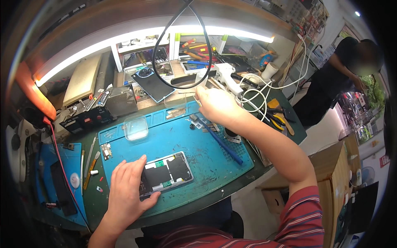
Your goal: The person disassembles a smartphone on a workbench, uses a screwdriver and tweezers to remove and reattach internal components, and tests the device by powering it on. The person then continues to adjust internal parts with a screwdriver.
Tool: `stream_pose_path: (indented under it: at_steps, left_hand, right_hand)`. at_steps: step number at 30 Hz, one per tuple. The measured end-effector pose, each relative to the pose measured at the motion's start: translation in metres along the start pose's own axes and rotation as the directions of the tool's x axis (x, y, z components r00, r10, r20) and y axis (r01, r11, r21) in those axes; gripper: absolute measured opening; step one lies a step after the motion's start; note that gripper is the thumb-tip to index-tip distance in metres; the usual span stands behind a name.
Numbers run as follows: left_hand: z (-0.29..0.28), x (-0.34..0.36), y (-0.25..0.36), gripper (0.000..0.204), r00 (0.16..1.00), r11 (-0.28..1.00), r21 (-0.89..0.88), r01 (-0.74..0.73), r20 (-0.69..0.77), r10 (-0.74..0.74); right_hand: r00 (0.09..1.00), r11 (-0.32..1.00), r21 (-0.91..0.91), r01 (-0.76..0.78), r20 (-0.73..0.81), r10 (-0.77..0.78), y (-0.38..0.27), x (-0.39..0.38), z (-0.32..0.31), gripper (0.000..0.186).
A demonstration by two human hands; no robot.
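Observation:
My left hand point(131, 188) grips the left end of an opened phone point(167, 171) lying on the blue mat point(202, 186), thumb at its near edge and fingers along the far side; its inside shows a dark panel and green strips. My right hand point(217, 103) reaches to the back of the mat with closed fingers, holding something slim that I cannot make out, its fingertips partly hidden. Below that hand are small metal parts point(194, 118) and a long blue tool point(223, 144). A clear plastic container point(136, 128) sits above the phone.
Tool trays point(192, 56), a dark tablet-like panel point(153, 84), a white device point(227, 78) with cables and pliers point(277, 122) crowd the back and right. A black cable loop point(204, 33) hangs overhead. A second mat point(70, 173) lies left. A person point(326, 87) stands at right.

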State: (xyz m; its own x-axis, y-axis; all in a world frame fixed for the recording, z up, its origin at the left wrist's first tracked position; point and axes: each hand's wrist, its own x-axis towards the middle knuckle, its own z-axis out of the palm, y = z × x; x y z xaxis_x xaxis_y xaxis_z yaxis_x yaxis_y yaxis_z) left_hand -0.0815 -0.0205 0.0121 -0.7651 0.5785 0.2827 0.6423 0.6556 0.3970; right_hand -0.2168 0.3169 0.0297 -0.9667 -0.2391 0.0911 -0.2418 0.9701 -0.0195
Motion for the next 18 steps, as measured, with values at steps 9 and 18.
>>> stream_pose_path:
  at_steps: [9, 18]
  left_hand:
    - [0.001, -0.004, 0.006, 0.099, 1.000, 1.000, 0.004, 0.018, 0.013, -0.018]
    - [0.002, -0.008, 0.011, 0.096, 1.000, 0.999, 0.026, -0.026, -0.004, 0.026]
  right_hand:
    - [0.975, 0.828, 0.528, -0.187, -0.005, 0.223, 0.038, -0.067, -0.097, 0.034]
    - [0.948, 0.891, 0.404, -0.208, -0.142, 0.286, 0.063, -0.182, -0.084, 0.021]
